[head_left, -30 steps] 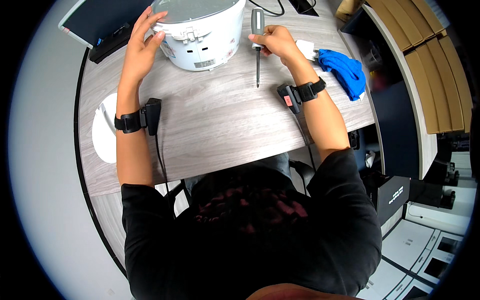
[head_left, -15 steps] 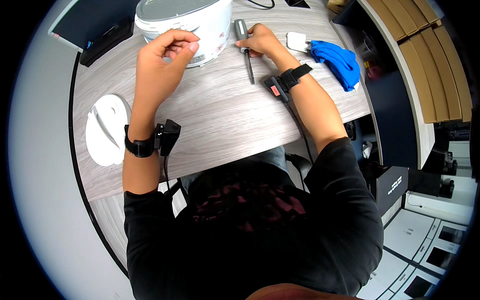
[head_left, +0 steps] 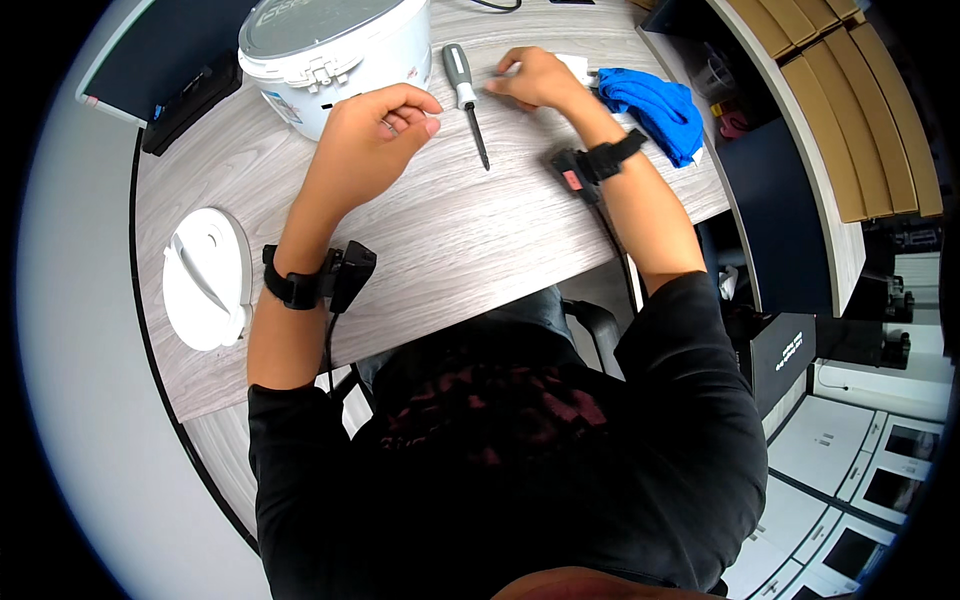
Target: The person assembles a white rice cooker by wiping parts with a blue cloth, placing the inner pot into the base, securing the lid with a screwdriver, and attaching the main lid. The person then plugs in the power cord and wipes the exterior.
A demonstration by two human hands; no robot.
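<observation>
Grey-and-white-handled screwdriver (head_left: 466,97) has left the right hand (head_left: 541,79) and lies right of the white round plastic pot (head_left: 392,62), so it's put down. Right hand's half-open, looks empty; left hand (head_left: 366,150)'s loosely curled near the pot, contents unclear. Can't tell what remains.

We count one left hand (head_left: 372,145) and one right hand (head_left: 538,78), two black wrist straps (head_left: 612,158), one table (head_left: 500,230), one screwdriver (head_left: 464,90) between the hands, one white pot (head_left: 378,62) at far left, one white oval piece (head_left: 228,265) at near left, and one blue cloth (head_left: 655,108) at far right.
</observation>
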